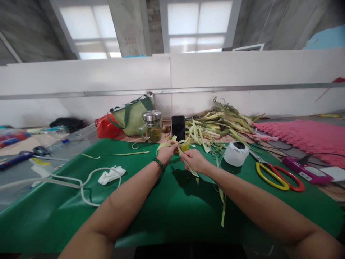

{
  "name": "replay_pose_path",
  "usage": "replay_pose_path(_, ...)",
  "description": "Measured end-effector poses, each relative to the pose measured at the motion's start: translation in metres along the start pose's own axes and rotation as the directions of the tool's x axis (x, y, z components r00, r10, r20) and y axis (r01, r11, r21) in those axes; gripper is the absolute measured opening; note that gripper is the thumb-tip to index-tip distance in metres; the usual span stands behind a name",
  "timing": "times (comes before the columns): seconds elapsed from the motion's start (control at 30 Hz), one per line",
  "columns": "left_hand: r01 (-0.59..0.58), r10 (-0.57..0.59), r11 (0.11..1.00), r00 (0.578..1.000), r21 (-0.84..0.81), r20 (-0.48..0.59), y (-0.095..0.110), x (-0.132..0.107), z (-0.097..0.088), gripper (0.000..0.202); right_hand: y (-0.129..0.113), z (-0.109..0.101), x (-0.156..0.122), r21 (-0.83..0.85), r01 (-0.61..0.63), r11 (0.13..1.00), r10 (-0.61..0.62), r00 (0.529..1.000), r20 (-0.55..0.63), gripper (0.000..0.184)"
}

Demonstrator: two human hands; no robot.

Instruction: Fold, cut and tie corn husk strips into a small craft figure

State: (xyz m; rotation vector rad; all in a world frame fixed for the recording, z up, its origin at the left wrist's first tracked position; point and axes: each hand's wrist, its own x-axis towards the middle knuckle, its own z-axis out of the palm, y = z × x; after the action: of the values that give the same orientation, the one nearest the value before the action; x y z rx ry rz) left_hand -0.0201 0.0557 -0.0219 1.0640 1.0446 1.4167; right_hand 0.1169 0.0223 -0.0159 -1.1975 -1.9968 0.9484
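Both my hands meet above the green mat [161, 208], pinching pale green leaf strips [180, 146]. My left hand [166, 153], with a dark bead bracelet on the wrist, is closed on the strips' left end, where a loop curls away. My right hand [194, 159] is closed on a strip that runs down and right under its palm. A long loose strip [222, 203] hangs on the mat below my right forearm. Just behind the hands lies a heap of corn husks and leaves [221, 124].
A white roll of thread [236, 153], yellow and red scissors [279, 175] and a purple tool [307, 172] lie right. A black phone [178, 127], a lidded glass jar [151, 126] and a green bag [129, 115] stand behind. White cord [81, 185] and crumpled tissue [110, 175] lie left.
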Motion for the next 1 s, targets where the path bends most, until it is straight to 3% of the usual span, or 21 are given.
replay_pose_path(0.33, -0.016, 0.017, 0.999, 1.0, 0.044, -0.026, 0.003, 0.0, -0.006, 0.016, -0.009, -0.003, -0.006, 0.027, -0.096, 0.995, 0.096, 0.995, 0.025, 0.022)
replay_pose_path(0.53, 0.004, -0.003, 0.998, 1.0, 0.056, -0.024, 0.011, 0.002, -0.015, 0.018, 0.009, -0.031, 0.003, 0.041, -0.064, 0.997, 0.059, 0.991, 0.121, 0.02)
replay_pose_path(0.67, -0.002, -0.001, 1.0, 0.994, 0.029, 0.111, 0.019, -0.008, -0.013, 0.022, 0.022, -0.05, 0.011, 0.046, 0.052, 0.998, -0.056, 0.995, 0.087, 0.026)
replay_pose_path(0.8, -0.039, 0.031, 0.999, 0.958, 0.025, 0.286, 0.022, -0.02, -0.004, 0.022, 0.024, -0.045, 0.013, 0.113, -0.007, 0.994, -0.002, 0.997, 0.076, 0.041)
replay_pose_path(1.0, -0.032, 0.017, 0.999, 0.945, 0.041, 0.325, 0.02, -0.022, 0.001, 0.042, 0.019, -0.031, 0.015, 0.35, -0.041, 0.936, 0.055, 0.998, -0.03, 0.035)
